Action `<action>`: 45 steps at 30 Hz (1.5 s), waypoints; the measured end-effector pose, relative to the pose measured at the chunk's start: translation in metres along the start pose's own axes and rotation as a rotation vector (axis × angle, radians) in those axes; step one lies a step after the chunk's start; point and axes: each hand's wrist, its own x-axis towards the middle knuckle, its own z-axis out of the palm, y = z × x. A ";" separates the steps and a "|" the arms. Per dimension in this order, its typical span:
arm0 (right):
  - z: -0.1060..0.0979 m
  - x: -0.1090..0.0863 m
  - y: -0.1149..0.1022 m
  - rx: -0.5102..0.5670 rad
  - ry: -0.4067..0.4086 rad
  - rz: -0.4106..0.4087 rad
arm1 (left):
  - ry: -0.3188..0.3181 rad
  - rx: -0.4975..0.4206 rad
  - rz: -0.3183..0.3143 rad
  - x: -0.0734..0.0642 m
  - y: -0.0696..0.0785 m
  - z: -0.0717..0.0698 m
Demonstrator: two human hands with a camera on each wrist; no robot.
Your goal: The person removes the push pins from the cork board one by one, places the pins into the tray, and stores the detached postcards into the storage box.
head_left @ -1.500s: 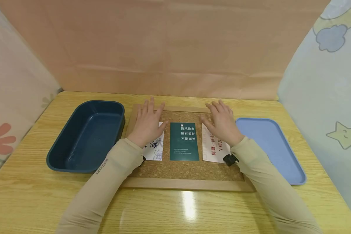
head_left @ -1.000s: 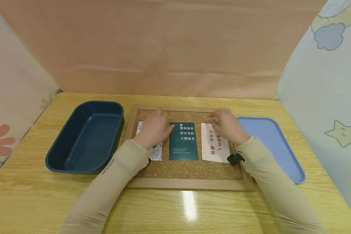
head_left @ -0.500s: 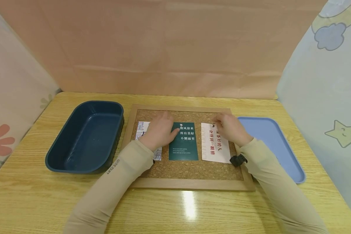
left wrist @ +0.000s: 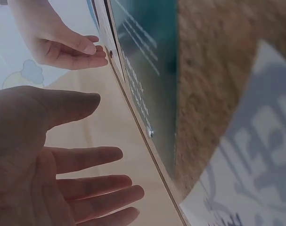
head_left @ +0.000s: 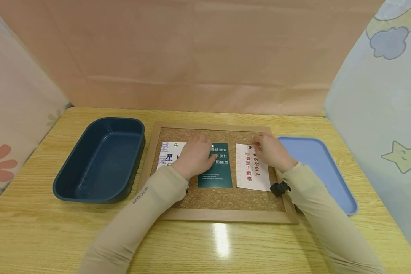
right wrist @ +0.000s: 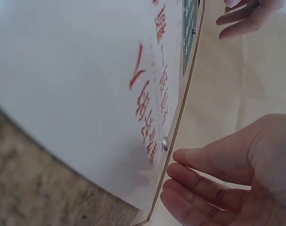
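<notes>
Three cards lie in a row on a wood-framed cork board (head_left: 222, 199), each with a silver pushpin near its top. My left hand (head_left: 195, 156) hovers over the gap between the left white card (head_left: 167, 156) and the green card (head_left: 214, 177), covering part of both. The left wrist view shows its fingers extended and holding nothing, near the green card's pushpin (left wrist: 150, 133). At the white card with red characters (head_left: 251, 173), my right hand (head_left: 274, 152) has thumb and fingers loosely bent beside the pushpin (right wrist: 165, 143), apart from it and with nothing between them.
A deep dark-blue bin (head_left: 102, 163) stands left of the board. On the right lies a shallow light-blue tray (head_left: 315, 160), partly behind the right sleeve. Brown paper (head_left: 198, 64) hangs behind the wooden table (head_left: 191, 247).
Both hands first came down from the board's top edge with fingers spread. My left hand then slid right, uncovering the left card's pushpin. My right hand shifted slightly right, uncovering its card's pushpin.
</notes>
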 end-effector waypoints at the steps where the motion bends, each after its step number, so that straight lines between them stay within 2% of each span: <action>1: 0.000 0.000 0.000 0.000 0.000 0.001 | -0.005 0.005 0.000 0.000 0.001 0.000; 11: 0.002 -0.001 0.002 0.002 -0.004 -0.007 | -0.043 -0.005 0.023 0.003 0.011 0.004; 22: 0.002 -0.002 0.002 -0.010 -0.024 0.001 | -0.103 0.044 0.058 0.006 0.024 0.009; 32: 0.003 -0.001 0.004 -0.003 -0.032 0.000 | -0.120 0.013 0.108 0.010 0.034 0.012; 39: 0.002 0.001 0.002 0.002 -0.043 0.004 | -0.094 0.013 0.163 0.011 0.039 0.015; 45: 0.003 0.001 0.001 0.003 -0.043 -0.003 | -0.129 0.015 0.180 0.011 0.049 0.016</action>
